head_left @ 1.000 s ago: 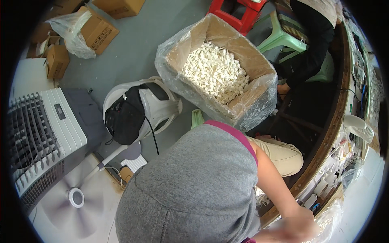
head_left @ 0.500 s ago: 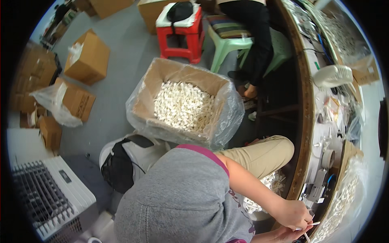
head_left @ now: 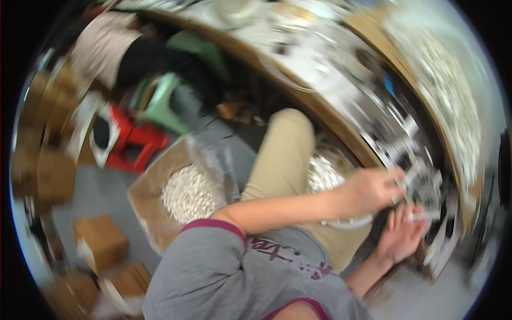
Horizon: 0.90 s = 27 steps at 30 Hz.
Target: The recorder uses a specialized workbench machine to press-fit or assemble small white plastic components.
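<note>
My left hand (head_left: 368,190) reaches across to the table edge, its fingers drawn together in a pinch. Whatever is between those fingertips is too blurred to make out. Just below it, palm turned up, is my right hand (head_left: 401,236), its fingers curled around a slim white plastic piece (head_left: 425,216) that sticks out past the fingertips. Both hands are close together but apart, beside a metal bench fixture (head_left: 397,130) on the worktable. Under my left forearm a container of small white parts (head_left: 325,173) shows beside my knee.
A plastic-lined carton (head_left: 146,200) filled with small white parts stands on the floor. Behind it are a red stool (head_left: 136,141), a green stool (head_left: 162,104) and a seated person in black trousers (head_left: 160,61). More white pieces (head_left: 448,90) lie along the table's far side. Several cartons (head_left: 101,240) stand left.
My view has swung toward the table, so the carton and stools appear farther left. My hands, earlier together on white pieces, are now slightly apart by the fixture. The picture is blurred.
</note>
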Motion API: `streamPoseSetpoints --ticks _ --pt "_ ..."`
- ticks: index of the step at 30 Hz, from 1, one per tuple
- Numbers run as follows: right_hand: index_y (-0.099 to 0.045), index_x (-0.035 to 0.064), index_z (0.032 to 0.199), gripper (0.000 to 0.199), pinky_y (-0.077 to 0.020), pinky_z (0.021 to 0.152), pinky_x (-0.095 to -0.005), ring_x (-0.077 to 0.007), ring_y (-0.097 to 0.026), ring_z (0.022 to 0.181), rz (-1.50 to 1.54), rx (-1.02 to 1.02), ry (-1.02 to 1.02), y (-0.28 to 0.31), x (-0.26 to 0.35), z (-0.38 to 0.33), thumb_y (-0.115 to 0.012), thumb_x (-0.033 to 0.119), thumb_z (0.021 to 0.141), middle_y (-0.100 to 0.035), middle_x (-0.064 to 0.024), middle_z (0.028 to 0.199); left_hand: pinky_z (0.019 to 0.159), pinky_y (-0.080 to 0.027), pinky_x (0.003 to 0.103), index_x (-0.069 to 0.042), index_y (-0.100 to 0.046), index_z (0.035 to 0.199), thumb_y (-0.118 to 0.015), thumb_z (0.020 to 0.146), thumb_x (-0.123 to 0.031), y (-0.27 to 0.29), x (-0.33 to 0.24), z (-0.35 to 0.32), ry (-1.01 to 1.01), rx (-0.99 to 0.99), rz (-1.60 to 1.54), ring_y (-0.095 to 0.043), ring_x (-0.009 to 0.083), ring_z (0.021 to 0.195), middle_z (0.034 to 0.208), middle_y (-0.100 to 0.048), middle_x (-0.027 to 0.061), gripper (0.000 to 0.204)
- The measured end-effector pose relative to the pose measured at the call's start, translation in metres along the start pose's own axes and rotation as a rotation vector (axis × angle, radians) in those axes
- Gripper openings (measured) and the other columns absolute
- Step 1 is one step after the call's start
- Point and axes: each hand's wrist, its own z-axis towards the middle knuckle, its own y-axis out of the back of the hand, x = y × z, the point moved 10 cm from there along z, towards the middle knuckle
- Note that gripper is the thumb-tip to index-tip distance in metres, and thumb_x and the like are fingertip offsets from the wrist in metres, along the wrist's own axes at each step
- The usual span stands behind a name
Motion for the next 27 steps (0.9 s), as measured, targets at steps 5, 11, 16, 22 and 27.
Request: streamPoseSetpoints --ticks 5,11,16,22,27 --pt "-0.048 0.0075 0.110 0.023 -0.0348 0.056 -0.0256 -0.0116 -0.038 0.064 -0.053 -0.108 0.092 0.031 0.013 0.002 -0.038 0.028 0.107 -0.041 -0.0018 0.080 0.070 -0.055 0.030 -0.003 -0.070 0.100 -0.077 0.068 -0.007 -0.036 0.015 0.020 -0.061 0.220 0.194 -0.067 0.0210 0.083 0.121 -0.067 0.0105 0.033" --pt "-0.047 0.0062 0.110 0.025 -0.0427 0.064 -0.0305 -0.0138 -0.046 0.067 -0.124 -0.242 0.128 0.054 0.027 -0.002 -0.037 0.029 0.107 -0.045 -0.0034 0.084 0.066 -0.054 0.031 -0.003 -0.071 0.100 -0.077 0.070 -0.010 -0.088 0.034 0.032 -0.111 0.380 0.312 -0.067 0.0199 0.074 0.117 -0.069 0.0078 0.031" --pt "-0.047 0.0061 0.105 0.023 -0.0453 0.064 -0.0306 -0.0135 -0.047 0.065 -0.163 -0.245 0.087 0.059 0.020 -0.004 -0.039 0.028 0.107 -0.049 -0.0049 0.084 0.062 -0.052 0.032 -0.006 -0.072 0.095 -0.077 0.072 -0.012 -0.102 0.040 0.044 -0.130 0.493 0.466 -0.068 0.0214 0.068 0.117 -0.070 0.0058 0.025" --pt "-0.049 0.0037 0.104 0.023 -0.0470 0.064 -0.0296 -0.0128 -0.050 0.067 -0.161 -0.304 0.058 0.064 0.020 0.000 -0.040 0.025 0.107 -0.051 -0.0044 0.083 0.062 -0.053 0.032 -0.008 -0.073 0.095 -0.077 0.072 -0.013 -0.107 0.044 0.047 -0.073 0.567 0.467 -0.067 0.0236 0.066 0.117 -0.070 0.0038 0.024" --pt "-0.049 0.0048 0.107 0.021 -0.0510 0.072 -0.0321 -0.0181 -0.061 0.082 -0.198 -0.203 0.131 0.054 0.030 0.002 -0.039 0.024 0.107 -0.059 -0.0101 0.094 0.063 -0.054 0.034 -0.007 -0.073 0.095 -0.077 0.072 -0.012 -0.110 0.045 0.050 -0.036 0.628 0.474 -0.069 0.0255 0.069 0.116 -0.070 0.0058 0.024"
